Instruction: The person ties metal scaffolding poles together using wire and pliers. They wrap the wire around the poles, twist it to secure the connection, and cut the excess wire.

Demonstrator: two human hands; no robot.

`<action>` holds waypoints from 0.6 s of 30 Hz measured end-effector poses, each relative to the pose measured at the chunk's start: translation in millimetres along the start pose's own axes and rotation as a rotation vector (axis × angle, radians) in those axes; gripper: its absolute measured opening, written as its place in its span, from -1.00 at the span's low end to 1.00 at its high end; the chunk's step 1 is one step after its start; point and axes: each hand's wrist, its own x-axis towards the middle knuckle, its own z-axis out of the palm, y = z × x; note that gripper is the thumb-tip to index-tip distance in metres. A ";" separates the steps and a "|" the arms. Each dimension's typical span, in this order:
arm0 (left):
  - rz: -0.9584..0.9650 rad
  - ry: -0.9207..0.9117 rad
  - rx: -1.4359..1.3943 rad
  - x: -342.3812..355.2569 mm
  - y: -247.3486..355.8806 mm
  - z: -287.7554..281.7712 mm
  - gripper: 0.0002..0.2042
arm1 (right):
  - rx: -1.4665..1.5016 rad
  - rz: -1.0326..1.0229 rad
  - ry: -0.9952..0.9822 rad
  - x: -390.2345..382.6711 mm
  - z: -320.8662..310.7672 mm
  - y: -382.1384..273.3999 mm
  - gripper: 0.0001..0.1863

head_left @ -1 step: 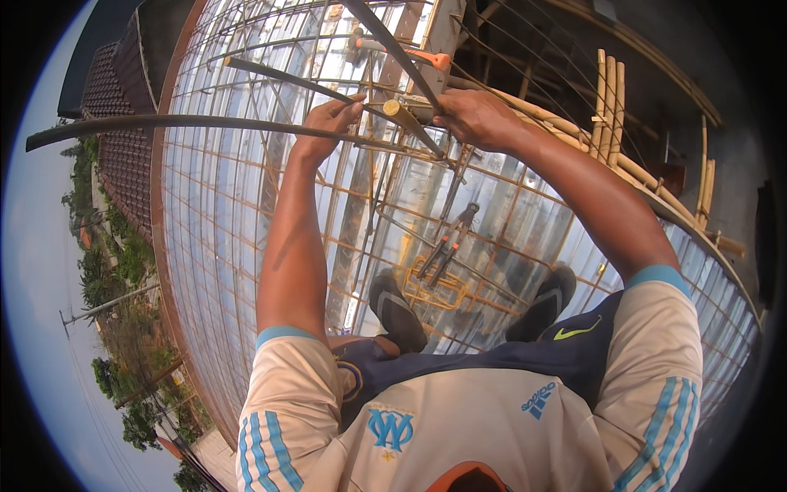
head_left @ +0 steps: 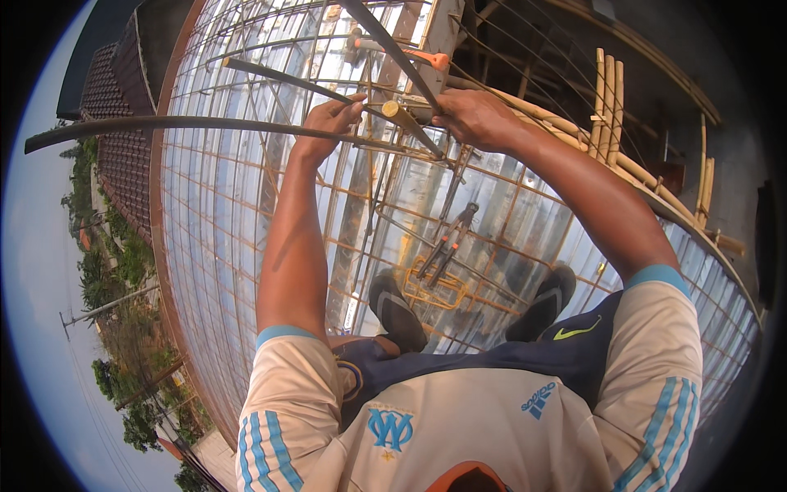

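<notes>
Fingers (head_left: 351, 100) of the L hand (head_left: 329, 123) are bent in by the thin dark bar (head_left: 287, 79), tips near each other; can't tell if they pinch it. R hand (head_left: 475, 120) has its fingers curled in at the lower end of the steep dark bar (head_left: 391, 47) — grip mostly hidden, so can't tell if it's clamped. Both bars are up front above the rebar mesh (head_left: 514, 197), w/ the round-ended pole (head_left: 407, 125) between the hands and the long dark bar (head_left: 164, 121) running out past the L wrist.

Main risk, I'd say: a bar slips or springs b/c the hold is light, and its free end swings. Long bar sticks out well L, so a small twist near the wrist could mean a big sweep out there. Knuckles could get pinched where bars cross, esp. near the pole.

Hammer (head_left: 439, 61) shows right by the steep bar — a jolt could knock it. Pincers (head_left: 447, 242) lie near the yellow-orange wire loops (head_left: 438, 302), between the shoes (head_left: 398, 312); a toe catching a loop or rebar could cause a stumble.
</notes>
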 end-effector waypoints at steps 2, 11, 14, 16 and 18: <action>0.013 -0.035 -0.024 1.6 5.1 2.8 -0.49 | 0.001 -0.001 0.019 -1.4 1.0 0.8 -0.79; -0.025 -0.082 -0.314 10.5 3.9 6.2 -0.46 | -0.015 0.032 0.020 -7.3 1.9 -14.2 -0.80; -0.057 -0.100 -0.320 9.2 6.0 6.8 -0.47 | 0.046 0.015 0.022 -6.8 0.1 -6.3 -0.78; -0.060 -0.084 -0.329 7.3 5.4 7.5 -0.46 | 0.124 -0.009 0.012 -5.2 -0.1 3.5 -0.76; -0.058 -0.063 -0.360 5.8 -2.6 8.3 -0.45 | 0.192 0.013 -0.018 -4.7 -4.0 4.8 -0.76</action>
